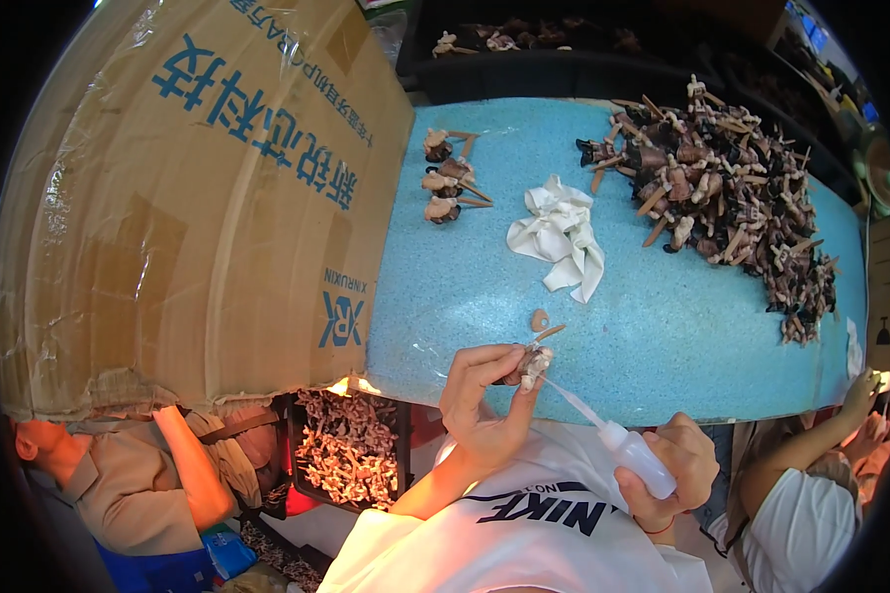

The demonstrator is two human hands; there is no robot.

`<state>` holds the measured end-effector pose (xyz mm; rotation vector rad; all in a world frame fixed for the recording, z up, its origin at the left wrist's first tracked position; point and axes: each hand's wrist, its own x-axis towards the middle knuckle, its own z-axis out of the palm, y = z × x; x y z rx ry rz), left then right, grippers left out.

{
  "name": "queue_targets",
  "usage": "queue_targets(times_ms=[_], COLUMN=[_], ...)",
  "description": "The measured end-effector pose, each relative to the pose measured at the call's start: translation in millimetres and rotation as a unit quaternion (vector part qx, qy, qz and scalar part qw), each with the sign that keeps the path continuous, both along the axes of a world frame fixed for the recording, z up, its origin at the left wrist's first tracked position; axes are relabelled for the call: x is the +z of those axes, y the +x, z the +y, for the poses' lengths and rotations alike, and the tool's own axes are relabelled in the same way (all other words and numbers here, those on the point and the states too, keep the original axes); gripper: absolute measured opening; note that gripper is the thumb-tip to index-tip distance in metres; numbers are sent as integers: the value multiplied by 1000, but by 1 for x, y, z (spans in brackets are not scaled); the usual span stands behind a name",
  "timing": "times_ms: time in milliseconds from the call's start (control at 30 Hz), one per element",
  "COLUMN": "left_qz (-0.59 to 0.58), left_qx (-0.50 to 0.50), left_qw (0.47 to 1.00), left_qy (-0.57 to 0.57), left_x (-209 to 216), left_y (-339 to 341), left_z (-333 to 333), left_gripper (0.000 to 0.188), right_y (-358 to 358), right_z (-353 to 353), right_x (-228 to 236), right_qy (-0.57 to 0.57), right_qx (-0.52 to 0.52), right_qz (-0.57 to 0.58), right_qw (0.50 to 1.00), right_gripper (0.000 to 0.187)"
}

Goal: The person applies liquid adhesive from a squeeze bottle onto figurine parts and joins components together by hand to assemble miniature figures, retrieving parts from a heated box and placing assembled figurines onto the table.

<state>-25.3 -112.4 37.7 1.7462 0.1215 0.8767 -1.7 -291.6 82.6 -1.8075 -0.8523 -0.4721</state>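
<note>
Pinched in the fingers of my left hand (pixel 481 403) is a small painted figurine (pixel 536 364) in brown and cream, with a thin tan piece sticking up from it. My right hand (pixel 686 463) is wrapped round a translucent squeeze bottle (pixel 639 459). The bottle's long fine nozzle (pixel 572 399) points at the figurine; its tip is at or very near the surface, and contact is too fine to tell. Just beyond the figurine, a small tan round part (pixel 539 320) lies on the blue table (pixel 445 296). Farther off is a crumpled white cloth (pixel 556 235).
Three figurines (pixel 447 178) lie at the table's far left, and a large heap of them (pixel 712 188) at the right. A big cardboard box (pixel 188 217) borders the left side. Black bins (pixel 554 74) stand behind; another filled bin (pixel 351 450) sits below. Other people (pixel 801 524) sit on both sides.
</note>
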Motion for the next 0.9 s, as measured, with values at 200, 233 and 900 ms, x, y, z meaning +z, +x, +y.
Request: queue_targets(times_ms=[200,233,900], left_qz=[4,1,1], left_qx=[-3,1,-28], left_qw=[1000,1000,996], left_qy=[-4,5,-88], left_x=[-2,-2,-12], left_y=[0,1,-2], left_z=[0,1,-2], left_gripper=[34,30,32], right_y=[1,1,2], right_z=[0,0,-3], right_x=[0,0,-5], right_qy=[4,5,19], right_qx=[0,-1,-9], right_qz=[-1,1,1], right_qw=[1000,1000,1000], right_gripper=[39,39,39])
